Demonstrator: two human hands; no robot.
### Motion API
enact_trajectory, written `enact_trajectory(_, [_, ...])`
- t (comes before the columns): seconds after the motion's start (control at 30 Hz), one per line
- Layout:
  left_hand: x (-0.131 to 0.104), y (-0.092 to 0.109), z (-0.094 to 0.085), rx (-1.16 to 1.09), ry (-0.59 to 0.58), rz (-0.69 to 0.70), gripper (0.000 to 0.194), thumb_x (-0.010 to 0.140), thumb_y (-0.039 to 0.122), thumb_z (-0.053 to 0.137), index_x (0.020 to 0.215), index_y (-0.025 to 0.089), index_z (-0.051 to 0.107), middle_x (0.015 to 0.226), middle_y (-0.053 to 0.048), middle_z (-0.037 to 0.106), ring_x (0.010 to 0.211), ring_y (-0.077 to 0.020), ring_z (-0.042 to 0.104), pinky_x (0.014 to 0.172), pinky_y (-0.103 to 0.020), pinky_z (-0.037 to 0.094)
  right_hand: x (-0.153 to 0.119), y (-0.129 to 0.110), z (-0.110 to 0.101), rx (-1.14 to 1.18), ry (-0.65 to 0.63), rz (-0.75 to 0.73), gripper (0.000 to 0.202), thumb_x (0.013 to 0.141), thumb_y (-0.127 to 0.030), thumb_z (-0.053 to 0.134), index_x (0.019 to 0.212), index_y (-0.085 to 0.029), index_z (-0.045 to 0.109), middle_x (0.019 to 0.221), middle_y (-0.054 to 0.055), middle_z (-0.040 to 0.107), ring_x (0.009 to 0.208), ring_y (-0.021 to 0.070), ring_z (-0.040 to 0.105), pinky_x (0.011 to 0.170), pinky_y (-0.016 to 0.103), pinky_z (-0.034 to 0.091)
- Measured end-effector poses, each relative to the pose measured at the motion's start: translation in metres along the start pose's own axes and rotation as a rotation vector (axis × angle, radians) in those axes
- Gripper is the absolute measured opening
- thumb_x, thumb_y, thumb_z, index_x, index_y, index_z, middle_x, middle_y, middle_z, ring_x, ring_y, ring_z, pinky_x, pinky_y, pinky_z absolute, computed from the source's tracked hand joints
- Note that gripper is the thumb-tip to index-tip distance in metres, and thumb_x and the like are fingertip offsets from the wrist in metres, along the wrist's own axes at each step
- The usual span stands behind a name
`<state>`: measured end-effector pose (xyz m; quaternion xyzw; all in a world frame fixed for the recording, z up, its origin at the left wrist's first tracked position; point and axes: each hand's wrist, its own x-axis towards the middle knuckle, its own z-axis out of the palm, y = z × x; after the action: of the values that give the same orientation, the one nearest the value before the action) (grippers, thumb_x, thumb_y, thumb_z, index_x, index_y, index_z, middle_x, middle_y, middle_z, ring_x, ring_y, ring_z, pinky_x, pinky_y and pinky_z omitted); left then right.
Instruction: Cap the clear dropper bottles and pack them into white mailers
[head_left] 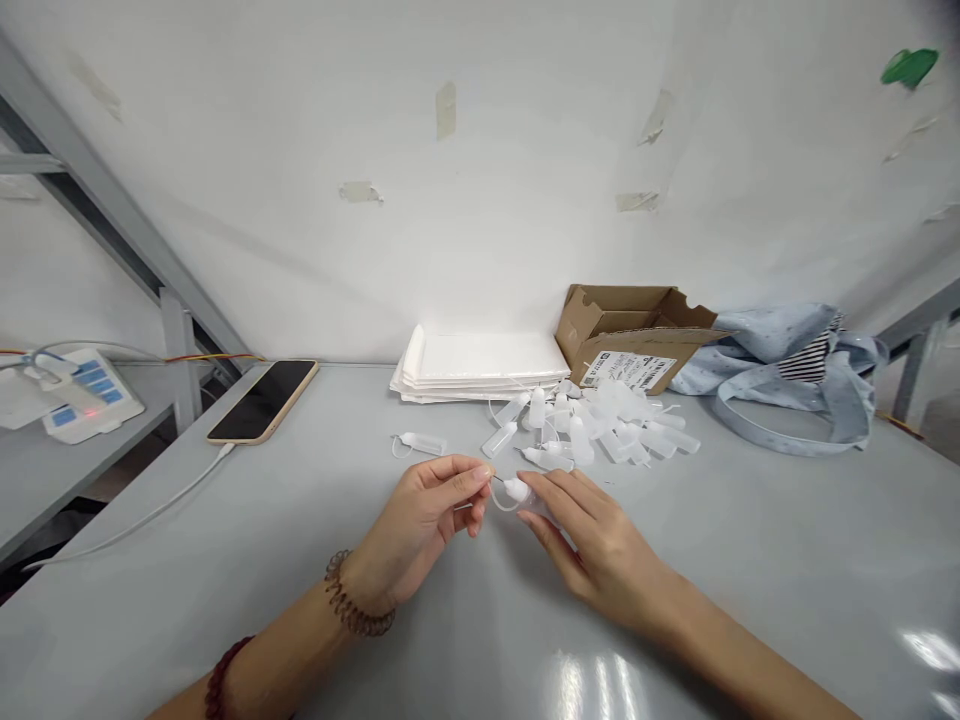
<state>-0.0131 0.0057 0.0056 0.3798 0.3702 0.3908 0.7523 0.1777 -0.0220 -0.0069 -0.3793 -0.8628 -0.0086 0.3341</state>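
Note:
A small translucent needle-tip squeeze bottle (517,490) lies on its side in the grip of my right hand (581,525), its white nozzle pointing left. Thumb and fingers close around its body and hide most of it. My left hand (439,505) pinches at the tip of the thin metal needle, where the bottle's tethered cap is mostly covered by the fingertips. A thin white strap (501,503) loops from the neck up to those fingertips. Just beyond my hands is a heap of similar bottles (577,435). One separate bottle (424,443) lies left of the heap.
Behind the heap stand an open cardboard box (637,345) and a stack of white padded envelopes (487,365). Pale blue fabric with a strap (780,360) lies at right. A phone (264,402) on a charging cable rests at left, near a power strip (90,395).

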Motion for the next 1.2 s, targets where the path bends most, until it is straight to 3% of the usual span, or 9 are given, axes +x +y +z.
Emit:
enact_trajectory(0.43, [-0.001, -0.007, -0.001, 0.36, 0.114, 0.175, 0.017, 0.079, 0.033, 0.065, 0.077, 0.017, 0.068, 0.057, 0.002, 0.054, 0.056, -0.0107, 0.048, 0.055, -0.024, 0.041, -0.001, 0.0, 0.0, 0.055, -0.06, 0.038, 0.025, 0.093, -0.014, 0.035, 0.114, -0.012, 0.047, 0.078, 0.008, 0.057, 0.06, 0.0156, 0.053, 0.049, 0.026, 0.047])
enact_trajectory(0.77, [-0.003, -0.008, 0.002, 0.499, 0.149, 0.197, 0.017, 0.078, 0.032, 0.064, 0.069, 0.018, 0.068, 0.052, 0.003, 0.052, 0.053, -0.0096, 0.048, 0.054, -0.02, 0.042, -0.005, -0.002, 0.008, 0.038, -0.097, 0.043, 0.024, 0.092, -0.012, 0.033, 0.111, -0.011, 0.047, 0.075, 0.006, 0.055, 0.057, 0.0155, 0.049, 0.047, 0.026, 0.043])
enact_trajectory(1.07, [-0.003, -0.012, 0.003, 0.613, 0.135, 0.224, 0.017, 0.079, 0.03, 0.061, 0.07, 0.017, 0.067, 0.057, 0.003, 0.055, 0.053, -0.0096, 0.051, 0.053, -0.02, 0.043, -0.008, 0.006, 0.014, 0.055, -0.168, 0.017, 0.021, 0.092, -0.013, 0.034, 0.106, -0.013, 0.049, 0.075, 0.006, 0.054, 0.058, 0.0168, 0.049, 0.048, 0.027, 0.043])
enact_trajectory(1.2, [-0.002, -0.004, 0.0, 0.683, 0.06, 0.225, 0.017, 0.081, 0.03, 0.057, 0.076, 0.016, 0.065, 0.06, 0.002, 0.057, 0.057, -0.011, 0.053, 0.058, -0.021, 0.046, -0.005, 0.006, 0.014, 0.1, -0.142, 0.032, 0.021, 0.093, -0.014, 0.034, 0.109, -0.012, 0.048, 0.077, 0.007, 0.055, 0.059, 0.0163, 0.05, 0.049, 0.026, 0.044])
